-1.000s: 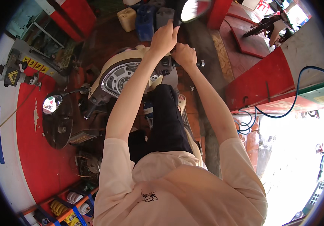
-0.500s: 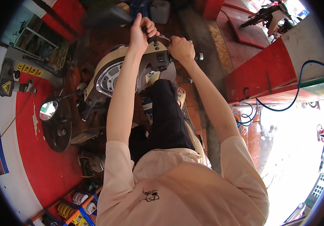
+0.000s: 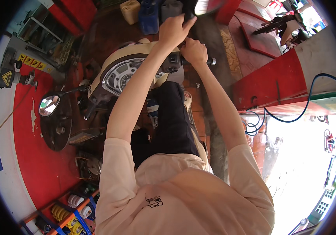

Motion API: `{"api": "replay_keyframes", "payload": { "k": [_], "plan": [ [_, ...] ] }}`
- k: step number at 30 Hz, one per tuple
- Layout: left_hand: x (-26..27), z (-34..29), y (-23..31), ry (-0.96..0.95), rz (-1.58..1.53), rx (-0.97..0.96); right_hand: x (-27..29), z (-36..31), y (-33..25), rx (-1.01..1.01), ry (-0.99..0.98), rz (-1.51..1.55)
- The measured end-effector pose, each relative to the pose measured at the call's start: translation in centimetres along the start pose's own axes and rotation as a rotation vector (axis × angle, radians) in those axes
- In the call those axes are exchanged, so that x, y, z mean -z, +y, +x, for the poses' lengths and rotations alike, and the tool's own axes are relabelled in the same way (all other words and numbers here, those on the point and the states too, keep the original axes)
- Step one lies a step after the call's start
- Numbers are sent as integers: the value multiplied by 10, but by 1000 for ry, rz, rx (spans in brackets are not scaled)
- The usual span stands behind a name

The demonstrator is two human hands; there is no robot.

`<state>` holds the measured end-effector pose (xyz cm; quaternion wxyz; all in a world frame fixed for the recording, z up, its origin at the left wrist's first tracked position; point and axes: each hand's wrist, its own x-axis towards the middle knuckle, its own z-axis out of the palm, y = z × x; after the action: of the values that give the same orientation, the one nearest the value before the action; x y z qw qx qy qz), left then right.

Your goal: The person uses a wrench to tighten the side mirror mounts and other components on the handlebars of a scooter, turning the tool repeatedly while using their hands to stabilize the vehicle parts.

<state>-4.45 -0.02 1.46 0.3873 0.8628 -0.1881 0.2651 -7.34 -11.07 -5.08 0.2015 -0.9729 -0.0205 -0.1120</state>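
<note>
"Red wall (image 3: 39, 156) at nine o'clock, blue jug (image 3: 149, 17) near twelve, bright daylight at four. Where's the scooter (image 3: 136, 50)?"

"Beneath the arms, its cream front toward eleven. Its left mirror (image 3: 49, 105) juts out at nine; the right mirror (image 3: 206, 6), cut by the frame's edge, sits between twelve and one."

"And the hands?"

"Both near twelve. The left hand (image 3: 173, 32) is half-curled just beside the right mirror, thumb stretched out; I can't tell whether it grips the stem. The right hand (image 3: 194, 51) is folded at the inner part of the right handlebar (image 3: 213, 61), and whatever its fingers close on is hidden."

"What could go wrong?"

"If that mirror is loose and poorly held, it could drop to the tiled floor (image 3: 197, 117) and crack. A hard shove could swing the steering, since neither hand steadies the left handlebar (image 3: 91, 110) at nine. With the hands so close, a slip could knock knuckles together."
</note>
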Motion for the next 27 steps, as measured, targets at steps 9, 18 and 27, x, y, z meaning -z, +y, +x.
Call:
{"api": "replay_keyframes", "payload": {
  "k": [9,18,27],
  "plan": [
    [6,-38,-28,290,-963,204,0,-1,-5,-2,3,-8],
    [37,7,-58,-407,-1589,466,4,-3,-3,-7,-9,9],
    [12,6,-5,441,-957,829,3,-3,4,-15,-8,-22]
  ]
}}
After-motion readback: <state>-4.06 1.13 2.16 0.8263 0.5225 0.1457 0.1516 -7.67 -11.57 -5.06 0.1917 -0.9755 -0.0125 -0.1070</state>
